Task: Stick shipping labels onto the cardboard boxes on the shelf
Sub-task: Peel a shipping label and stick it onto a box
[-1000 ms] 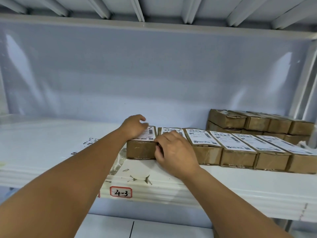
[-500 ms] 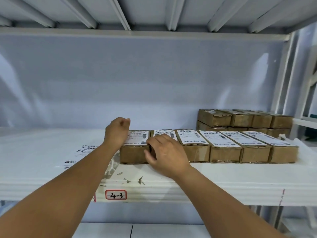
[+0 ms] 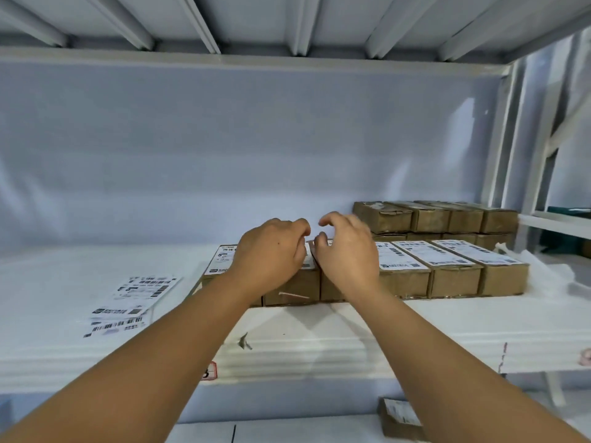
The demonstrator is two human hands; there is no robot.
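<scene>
Head view, six labelled boxes [image 3: 454, 281] in a row on the shelf [image 3: 351, 330], four bare boxes [image 3: 431, 219] topping a stack behind, two loose labels [image 3: 140, 292] at left, left hand [image 3: 271, 254] curled over the row, grip indiscernible, right hand [image 3: 348, 251] released, empty.

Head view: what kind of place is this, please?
Probably a warehouse or shipping storeroom: a white metal shelf with a bay tag on its front edge, rows of small cardboard boxes, the front ones already labelled, and loose shipping labels lying on the shelf.

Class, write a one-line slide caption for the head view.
Left hand and right hand over labelled boxes on the shelf; spare labels alongside.
</scene>
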